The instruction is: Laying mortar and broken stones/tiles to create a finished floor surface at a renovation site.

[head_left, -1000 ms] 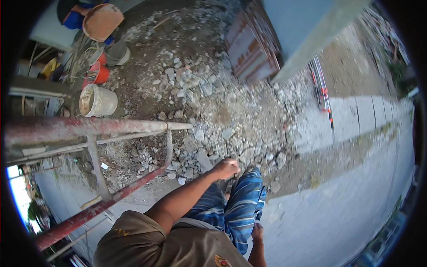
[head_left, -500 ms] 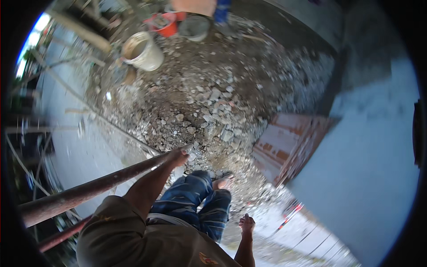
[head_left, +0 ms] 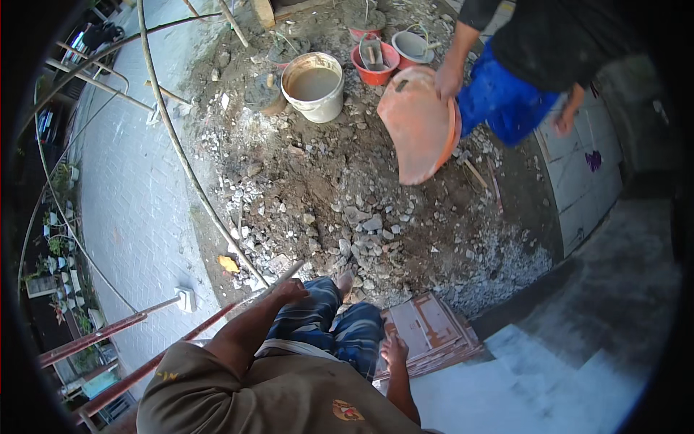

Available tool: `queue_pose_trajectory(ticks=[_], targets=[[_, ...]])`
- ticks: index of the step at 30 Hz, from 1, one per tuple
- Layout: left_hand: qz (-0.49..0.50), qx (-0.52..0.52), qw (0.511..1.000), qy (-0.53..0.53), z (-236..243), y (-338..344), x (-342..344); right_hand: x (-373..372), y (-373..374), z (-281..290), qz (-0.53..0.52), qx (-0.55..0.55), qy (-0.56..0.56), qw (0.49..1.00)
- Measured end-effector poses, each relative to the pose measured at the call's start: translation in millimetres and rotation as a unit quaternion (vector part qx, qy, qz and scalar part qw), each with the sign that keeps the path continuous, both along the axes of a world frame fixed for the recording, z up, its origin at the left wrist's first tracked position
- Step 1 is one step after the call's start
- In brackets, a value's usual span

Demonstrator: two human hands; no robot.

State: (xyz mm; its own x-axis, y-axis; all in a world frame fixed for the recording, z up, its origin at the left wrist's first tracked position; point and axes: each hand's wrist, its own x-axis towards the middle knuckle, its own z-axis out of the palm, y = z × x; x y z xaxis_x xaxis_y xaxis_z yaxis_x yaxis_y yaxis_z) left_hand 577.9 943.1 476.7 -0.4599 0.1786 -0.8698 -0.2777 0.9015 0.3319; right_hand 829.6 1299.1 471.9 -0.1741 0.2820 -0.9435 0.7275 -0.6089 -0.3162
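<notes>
My left hand (head_left: 290, 291) is curled around the reddish scaffold pole (head_left: 225, 311), near its greyish end. My right hand (head_left: 394, 350) hangs empty beside my right knee, its fingers loosely bent and apart. Below it lies a stack of reddish-brown tiles or panels (head_left: 426, 325). My foot (head_left: 345, 278) stands on broken stones and soil (head_left: 372, 231). At the upper right, a co-worker's hand (head_left: 450, 78) carries an orange plastic scoop-shaped pan (head_left: 419, 130) by its edge.
A white bucket (head_left: 318, 105) of greyish liquid stands beyond the rubble, near a red bucket (head_left: 376, 71) and a grey bucket (head_left: 413, 49). On the left, a long thin bent pole (head_left: 173, 130) crosses beside paving (head_left: 130, 181). Pale concrete (head_left: 506, 390) lies lower right.
My view has swung, shifting the rubble, buckets and panel stack. The co-worker with the orange pan has come much further into view at the upper right. My left hand stays at the pole.
</notes>
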Motion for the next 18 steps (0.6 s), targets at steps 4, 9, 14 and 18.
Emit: queue_pose_trajectory(ticks=[4,9,14,18], targets=[[0.093,0.031,0.994,0.050,31.7,11.6,-63.8,-151.4,22.5,36.3,0.113,0.050,0.043,0.991],[0.198,0.001,0.975,0.098,28.4,13.6,-162.2,-320.9,48.5,70.9,0.246,0.103,0.141,0.953],[0.155,-0.058,0.985,0.049,18.5,30.7,-263.4,-447.3,67.4,73.3,0.275,0.086,0.194,0.937],[0.189,0.004,0.980,0.068,20.5,70.7,-340.9,-539.7,63.7,71.5,0.334,0.062,0.138,0.930]])
